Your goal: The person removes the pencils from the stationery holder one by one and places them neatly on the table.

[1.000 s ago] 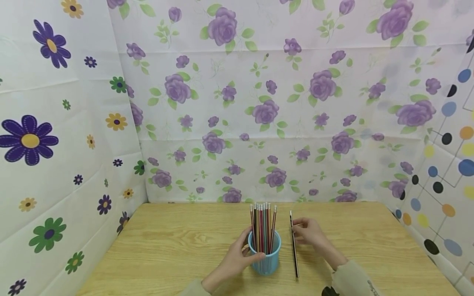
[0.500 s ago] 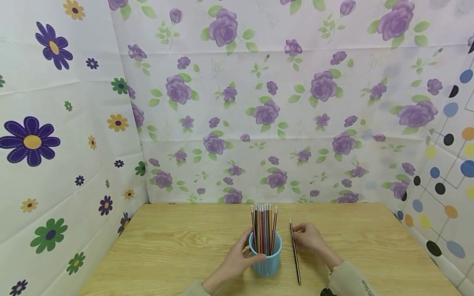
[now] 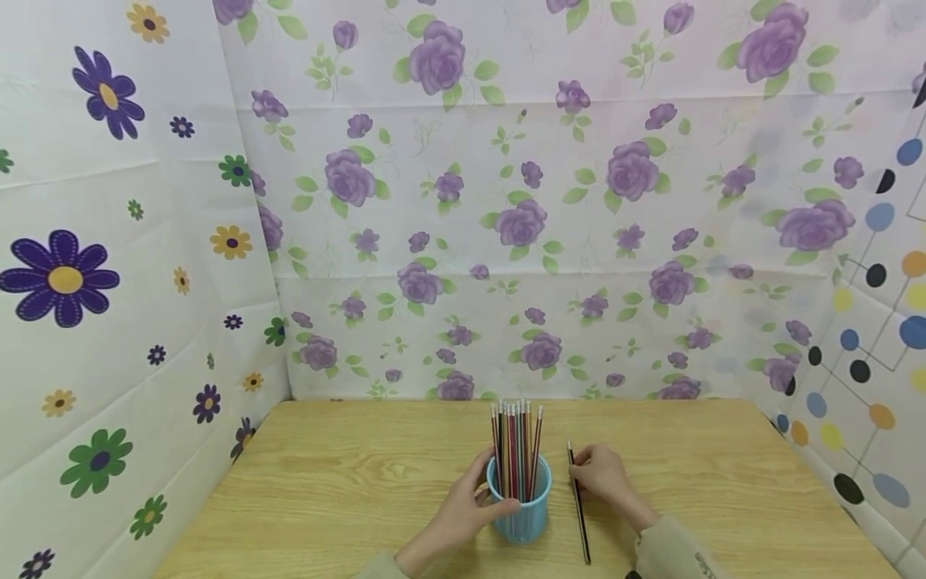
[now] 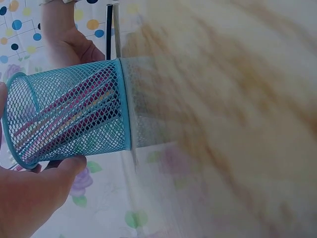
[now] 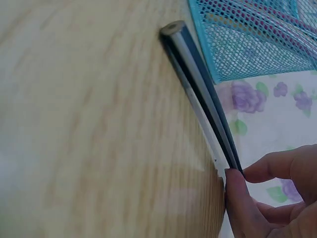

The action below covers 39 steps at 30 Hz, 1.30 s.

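A blue mesh pencil cup (image 3: 522, 527) stands upright on the table, holding several pencils (image 3: 515, 454) with their white eraser ends up. My left hand (image 3: 463, 507) grips the cup from its left side, thumb across the near side; the left wrist view shows the cup's mesh wall (image 4: 64, 114) beside the thumb. To the right of the cup, my right hand (image 3: 604, 476) pinches a dark pencil (image 3: 583, 527) near its far end between thumb and forefinger. In the right wrist view that pencil (image 5: 200, 89) runs low along the tabletop, its flat unsharpened end away from the fingers.
The wooden table (image 3: 347, 482) reaches back to a cloth wall (image 3: 463, 322) with purple roses. Another flowered cloth (image 3: 145, 281) hangs at the left, and a dotted cloth (image 3: 868, 386) at the right. A small black object (image 3: 633, 575) shows at the bottom edge.
My right hand has drawn the dark pencil a little nearer to me along the right side of the cup. The left hand and the cup have stayed nearly still.
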### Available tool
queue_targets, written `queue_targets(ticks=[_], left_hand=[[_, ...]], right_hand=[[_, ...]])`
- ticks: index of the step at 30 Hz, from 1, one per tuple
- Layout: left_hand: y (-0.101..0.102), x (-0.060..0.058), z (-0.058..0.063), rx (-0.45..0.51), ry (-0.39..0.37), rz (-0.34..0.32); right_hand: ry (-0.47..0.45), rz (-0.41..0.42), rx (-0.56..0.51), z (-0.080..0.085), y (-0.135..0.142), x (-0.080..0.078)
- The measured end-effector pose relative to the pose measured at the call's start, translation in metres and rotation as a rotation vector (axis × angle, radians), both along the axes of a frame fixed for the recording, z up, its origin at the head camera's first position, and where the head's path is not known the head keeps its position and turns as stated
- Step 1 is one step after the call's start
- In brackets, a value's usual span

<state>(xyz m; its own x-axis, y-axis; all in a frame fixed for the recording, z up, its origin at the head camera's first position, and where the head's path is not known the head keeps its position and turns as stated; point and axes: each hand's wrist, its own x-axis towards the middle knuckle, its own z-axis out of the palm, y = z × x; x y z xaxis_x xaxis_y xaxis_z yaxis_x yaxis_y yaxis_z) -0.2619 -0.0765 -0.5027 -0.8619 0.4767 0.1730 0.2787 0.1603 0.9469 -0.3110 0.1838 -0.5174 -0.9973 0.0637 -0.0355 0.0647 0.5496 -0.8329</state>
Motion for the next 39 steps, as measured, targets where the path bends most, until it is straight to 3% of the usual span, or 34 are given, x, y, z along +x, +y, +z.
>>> queue_targets(ticks=[10,22,26,33,39], left_hand=[[0.000,0.000,0.000,0.011,-0.019,0.004],[0.000,0.000,-0.002,0.003,-0.020,0.017],[-0.001,0.000,-0.001,0.006,-0.020,0.005],[-0.001,0.002,0.000,0.006,-0.013,-0.005],[0.000,0.002,0.000,0.014,-0.012,-0.001]], right_hand=[[0.116,-0.011,0.135,0.000,-0.004,0.003],[0.125,-0.012,0.075,0.021,-0.007,0.008],[0.141,-0.014,0.002,0.028,-0.011,0.008],[0.155,0.027,-0.232,0.036,-0.018,0.008],[0.151,0.128,-0.390,0.037,-0.019,0.009]])
